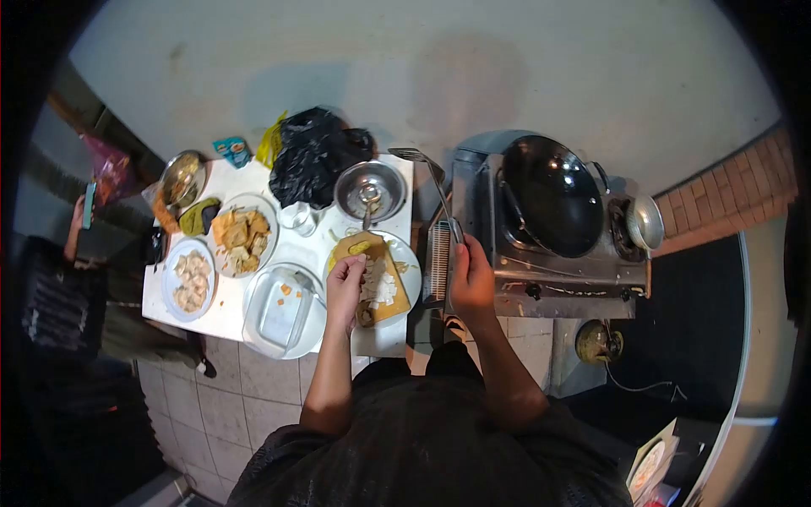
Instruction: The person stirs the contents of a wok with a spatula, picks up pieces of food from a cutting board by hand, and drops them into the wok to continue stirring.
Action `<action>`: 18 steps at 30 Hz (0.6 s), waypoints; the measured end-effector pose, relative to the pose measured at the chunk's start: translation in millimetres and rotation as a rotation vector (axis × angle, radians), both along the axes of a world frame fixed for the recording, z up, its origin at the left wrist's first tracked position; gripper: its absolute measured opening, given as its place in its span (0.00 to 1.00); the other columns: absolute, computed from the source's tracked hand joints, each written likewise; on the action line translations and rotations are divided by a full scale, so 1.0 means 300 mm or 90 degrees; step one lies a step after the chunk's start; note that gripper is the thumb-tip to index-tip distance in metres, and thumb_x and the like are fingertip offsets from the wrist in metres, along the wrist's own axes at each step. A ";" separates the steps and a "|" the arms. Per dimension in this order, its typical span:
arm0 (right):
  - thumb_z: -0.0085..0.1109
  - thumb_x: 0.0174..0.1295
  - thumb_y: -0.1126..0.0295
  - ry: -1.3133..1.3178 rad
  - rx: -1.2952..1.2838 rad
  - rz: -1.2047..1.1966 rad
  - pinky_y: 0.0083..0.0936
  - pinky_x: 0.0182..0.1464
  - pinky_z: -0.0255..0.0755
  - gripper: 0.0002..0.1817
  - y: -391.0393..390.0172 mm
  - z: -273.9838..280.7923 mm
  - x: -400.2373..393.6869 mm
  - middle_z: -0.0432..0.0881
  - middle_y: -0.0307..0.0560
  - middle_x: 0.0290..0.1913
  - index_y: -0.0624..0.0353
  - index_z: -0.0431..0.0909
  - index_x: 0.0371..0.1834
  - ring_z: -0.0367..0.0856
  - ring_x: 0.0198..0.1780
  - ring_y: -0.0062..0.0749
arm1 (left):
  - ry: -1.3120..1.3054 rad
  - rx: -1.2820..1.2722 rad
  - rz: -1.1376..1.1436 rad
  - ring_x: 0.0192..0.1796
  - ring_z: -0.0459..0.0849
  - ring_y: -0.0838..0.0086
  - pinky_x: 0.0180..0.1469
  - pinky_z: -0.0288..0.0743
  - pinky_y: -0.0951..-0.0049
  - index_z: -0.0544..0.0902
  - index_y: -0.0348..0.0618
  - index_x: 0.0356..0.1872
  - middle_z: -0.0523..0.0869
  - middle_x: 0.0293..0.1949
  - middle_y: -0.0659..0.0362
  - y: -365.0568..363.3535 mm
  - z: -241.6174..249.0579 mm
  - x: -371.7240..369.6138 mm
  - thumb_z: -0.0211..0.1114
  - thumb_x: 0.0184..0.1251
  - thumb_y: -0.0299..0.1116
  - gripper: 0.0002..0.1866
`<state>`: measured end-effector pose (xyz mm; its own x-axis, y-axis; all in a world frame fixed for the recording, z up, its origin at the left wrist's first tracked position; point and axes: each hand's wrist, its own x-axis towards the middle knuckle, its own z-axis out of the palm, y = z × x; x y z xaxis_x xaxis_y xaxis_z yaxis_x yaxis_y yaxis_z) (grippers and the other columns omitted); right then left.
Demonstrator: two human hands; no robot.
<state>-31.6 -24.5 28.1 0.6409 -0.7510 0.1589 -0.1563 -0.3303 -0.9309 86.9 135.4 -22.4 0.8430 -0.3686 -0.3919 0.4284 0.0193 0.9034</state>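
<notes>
My right hand (pixel 472 280) is wrapped round the handle of a slotted metal spatula (pixel 437 174), raised with its head up and to the left, between the table and the stove. My left hand (pixel 345 287) has its fingers pinched together over the left edge of a brown board or sheet of paper (pixel 397 307). What is between those fingertips, if anything, is hidden. On the brown piece lie white chopped bits (pixel 383 289) and a yellow-green lump (pixel 359 248). It rests on a white plate (pixel 408 255). A metal bowl (pixel 391 183) with a spoon stands just behind.
A black wok (pixel 554 196) sits on the stove (pixel 524 272) at right, beside a small metal pan (pixel 645 221). The table also holds a clear container (pixel 281 308), a plate of tofu-like pieces (pixel 243 237), a plate of pale food (pixel 189 281) and a black bag (pixel 317 156). Another person (pixel 63 287) stands left.
</notes>
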 end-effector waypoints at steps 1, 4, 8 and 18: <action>0.45 0.68 0.68 -0.002 -0.004 -0.015 0.26 0.31 0.69 0.14 -0.001 0.042 -0.032 0.78 0.54 0.28 0.68 0.70 0.49 0.79 0.29 0.35 | -0.012 -0.004 -0.011 0.26 0.69 0.85 0.28 0.61 0.84 0.80 0.43 0.35 0.74 0.24 0.69 -0.031 0.005 0.000 0.61 0.63 0.38 0.10; 0.43 0.70 0.69 -0.086 0.102 -0.065 0.14 0.35 0.64 0.15 -0.017 0.135 -0.127 0.75 0.35 0.36 0.68 0.70 0.52 0.70 0.35 0.13 | -0.011 -0.027 -0.058 0.26 0.69 0.85 0.28 0.60 0.84 0.80 0.43 0.35 0.74 0.24 0.69 -0.126 0.014 -0.011 0.61 0.63 0.39 0.10; 0.47 0.68 0.68 -0.109 0.105 -0.141 0.11 0.36 0.63 0.16 -0.152 0.191 -0.277 0.76 0.37 0.35 0.67 0.70 0.54 0.69 0.34 0.13 | -0.008 -0.045 -0.116 0.26 0.68 0.87 0.28 0.59 0.84 0.81 0.43 0.37 0.74 0.26 0.69 -0.259 0.027 -0.049 0.61 0.62 0.39 0.10; 0.58 0.62 0.68 -0.056 0.172 -0.310 0.14 0.25 0.66 0.17 -0.647 0.161 -0.583 0.75 0.37 0.35 0.63 0.69 0.50 0.70 0.31 0.15 | -0.054 0.010 -0.074 0.26 0.67 0.86 0.28 0.59 0.84 0.80 0.42 0.33 0.74 0.23 0.69 -0.508 0.054 -0.123 0.62 0.63 0.39 0.10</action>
<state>-206.4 -218.7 76.3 0.2030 -0.9782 -0.0428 -0.1489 0.0124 -0.9888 50.1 -16.8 -6.1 0.8251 -0.4607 -0.3270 0.3488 -0.0400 0.9363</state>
